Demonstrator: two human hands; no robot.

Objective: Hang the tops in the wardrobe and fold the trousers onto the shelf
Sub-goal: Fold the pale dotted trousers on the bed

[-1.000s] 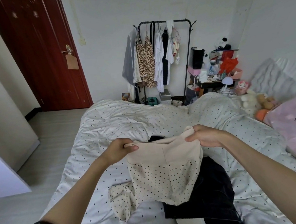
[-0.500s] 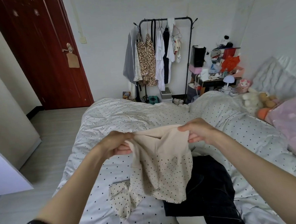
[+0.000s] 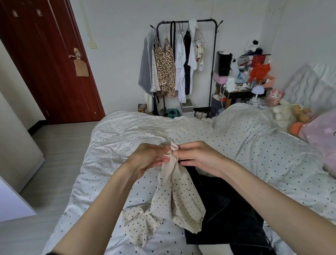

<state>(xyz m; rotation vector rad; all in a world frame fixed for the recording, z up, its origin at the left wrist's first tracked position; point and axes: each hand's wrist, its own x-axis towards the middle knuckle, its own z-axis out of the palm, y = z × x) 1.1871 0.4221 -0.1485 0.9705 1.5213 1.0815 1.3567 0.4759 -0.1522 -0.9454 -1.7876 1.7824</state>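
Both hands (image 3: 173, 156) together, pinching bunched waistband of cream dotted trousers (image 3: 176, 202), legs hanging below onto bed (image 3: 264, 152)

The left hand (image 3: 148, 160) and right hand (image 3: 198, 158) cover the bunched top edge of the dotted garment (image 3: 177, 202), so its shape there cannot be told. The garment hides part of the black garment (image 3: 224, 209), which the bottom edge cuts off. The pillow (image 3: 331, 145) runs off the right edge. Items on the cluttered bench (image 3: 246, 91) are too small to identify.
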